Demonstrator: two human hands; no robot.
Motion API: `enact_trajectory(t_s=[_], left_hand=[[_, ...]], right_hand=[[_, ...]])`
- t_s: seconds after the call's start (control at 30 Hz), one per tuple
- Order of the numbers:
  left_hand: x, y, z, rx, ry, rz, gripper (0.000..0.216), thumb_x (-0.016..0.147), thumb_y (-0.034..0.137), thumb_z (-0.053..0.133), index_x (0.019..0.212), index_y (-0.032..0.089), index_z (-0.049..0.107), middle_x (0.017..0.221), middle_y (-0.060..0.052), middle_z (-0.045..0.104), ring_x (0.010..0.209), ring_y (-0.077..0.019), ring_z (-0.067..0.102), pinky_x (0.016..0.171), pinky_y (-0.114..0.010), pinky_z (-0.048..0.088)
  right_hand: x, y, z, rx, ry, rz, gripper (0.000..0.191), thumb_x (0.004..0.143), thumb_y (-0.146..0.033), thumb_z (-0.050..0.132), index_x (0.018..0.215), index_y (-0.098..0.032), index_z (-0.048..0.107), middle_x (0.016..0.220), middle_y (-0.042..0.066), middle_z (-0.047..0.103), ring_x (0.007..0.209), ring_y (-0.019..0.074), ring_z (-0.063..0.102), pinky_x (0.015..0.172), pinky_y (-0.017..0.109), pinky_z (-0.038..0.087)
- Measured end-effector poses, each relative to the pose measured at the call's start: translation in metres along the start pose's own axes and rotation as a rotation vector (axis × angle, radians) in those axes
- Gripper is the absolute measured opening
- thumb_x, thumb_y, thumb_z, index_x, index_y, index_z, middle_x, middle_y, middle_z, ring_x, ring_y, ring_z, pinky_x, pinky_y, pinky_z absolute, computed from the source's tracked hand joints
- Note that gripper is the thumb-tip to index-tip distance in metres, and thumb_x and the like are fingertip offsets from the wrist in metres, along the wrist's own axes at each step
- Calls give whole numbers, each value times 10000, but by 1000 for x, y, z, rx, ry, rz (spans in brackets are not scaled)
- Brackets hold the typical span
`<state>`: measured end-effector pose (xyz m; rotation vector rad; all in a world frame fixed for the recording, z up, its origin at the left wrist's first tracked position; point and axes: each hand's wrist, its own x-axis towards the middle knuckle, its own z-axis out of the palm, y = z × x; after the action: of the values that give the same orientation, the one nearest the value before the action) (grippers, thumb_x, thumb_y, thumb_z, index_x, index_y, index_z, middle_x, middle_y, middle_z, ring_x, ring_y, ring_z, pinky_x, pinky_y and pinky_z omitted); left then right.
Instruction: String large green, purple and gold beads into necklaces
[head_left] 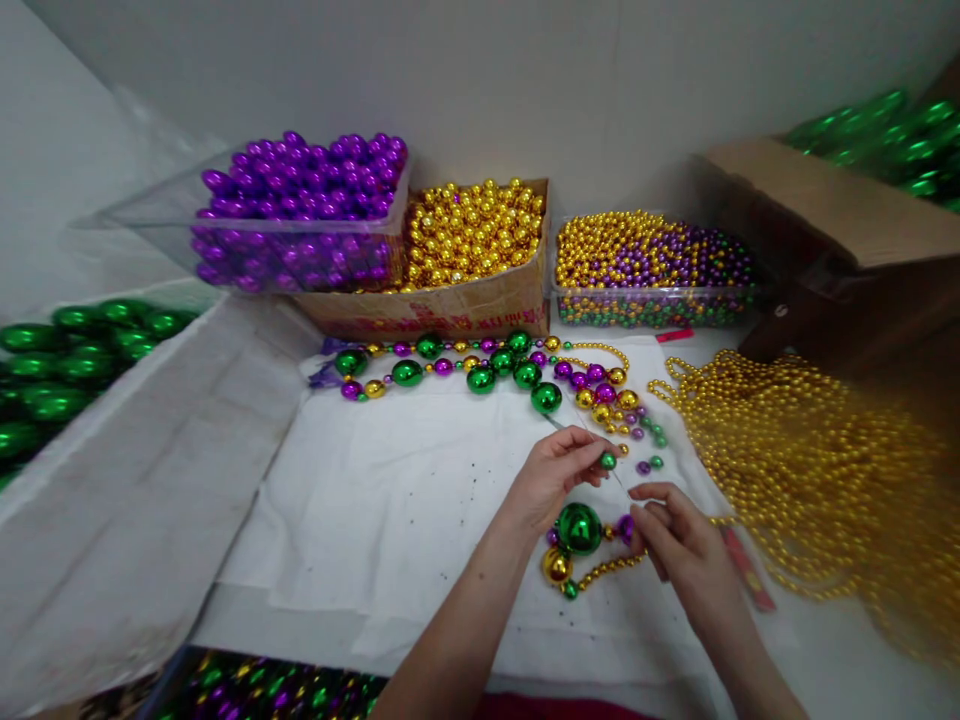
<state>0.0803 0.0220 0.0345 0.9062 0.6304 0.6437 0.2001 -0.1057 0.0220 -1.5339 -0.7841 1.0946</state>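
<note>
We see the left hand (pixel 551 472) over the white cloth (pixel 360 500), its thumb and forefinger closed together on a small green bead (pixel 608 461). From this bead a thin string (pixel 619 482) goes to the right hand (pixel 679 535). The string is short and straight, and its long axis points from far left to near right. The right thumb and forefinger are bent close at the near end of the string, but we cannot tell if they grip it firmly.

Below the hands, the bead necklace (pixel 580 528) lies on the near right part of the cloth. It makes an open curve, with its long axis mostly from left to right. Its big green ball is on the far side of the curve, and a gold ball (pixel 557 565) is at the left end. On the near side, a gold chain (pixel 611 568) rises a little toward the right and passes behind the right hand.

Farther away, we see a second necklace (pixel 407 373) stretched from left to right, with loose green balls (pixel 527 375) just beside it. To the right there is a heap of gold chains (pixel 810 470).
</note>
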Motion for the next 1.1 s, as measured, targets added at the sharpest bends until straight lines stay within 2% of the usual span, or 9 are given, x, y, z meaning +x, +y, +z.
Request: enact_trajectory(t_s=[0.1,0.17,0.23,0.33,0.5,0.67,0.9,1.0,1.1], left_hand=[[-5,11,5,117,72,58,200,778,303,654,837,113,675,875,-79,682,540,-42,475,467,-168,312],[-7,18,9,172,103,101,196,764,296,663,845,119,688,906,-77,684,485,-22,402,430,-171,257],[-8,23,14,180,96,141,164,758,278,665,817,127,690,955,-74,682,486,-18,392,442,-176,275],[-8,28,22,176,50,182,138,768,268,652,798,140,692,970,-65,679,508,-27,407,464,-180,307],[-8,30,20,185,117,224,150,764,292,655,789,147,684,949,-52,677,519,-38,411,456,-186,292],[-6,13,-2,441,116,195,185,809,306,596,888,161,680,858,-50,665,608,-101,493,534,-216,354],[38,8,-23,1139,208,402,159,839,189,512,846,208,670,853,-42,638,868,-205,542,825,-329,398],[68,6,-18,1358,89,404,217,832,126,477,926,205,656,961,-72,605,955,-229,529,882,-357,390],[89,-6,-11,1449,-64,347,263,803,63,460,957,187,634,1030,-109,552,951,-244,544,875,-370,403]], right_hand=[[9,-12,-6,-101,4,-115,334,854,-439,561,1091,-206,585,867,52,647,769,180,583,617,251,442],[11,-20,-12,-217,57,-212,316,867,-423,543,1108,-236,625,1148,68,608,1048,228,541,803,302,442],[12,-28,-14,-252,53,-260,312,882,-412,523,1135,-268,635,1259,47,558,1173,239,473,884,318,409],[13,-35,-10,-147,-56,-184,350,857,-418,566,1168,-265,621,1140,56,624,1043,226,554,790,294,441],[17,-22,-11,-22,-91,-49,265,802,-450,639,842,-191,679,648,18,589,634,150,536,573,237,403],[12,-9,-28,194,29,104,253,759,-423,704,858,-192,677,583,-16,464,522,88,368,463,200,269],[-1,-1,-21,423,75,190,274,772,-400,700,940,-188,660,546,-48,323,489,67,241,433,193,174],[-6,7,-17,496,60,213,234,780,-387,696,904,-193,654,529,-63,276,473,55,211,420,174,171],[-9,13,-17,539,85,266,240,744,-383,733,887,-204,663,563,-45,358,500,55,296,429,149,237]])
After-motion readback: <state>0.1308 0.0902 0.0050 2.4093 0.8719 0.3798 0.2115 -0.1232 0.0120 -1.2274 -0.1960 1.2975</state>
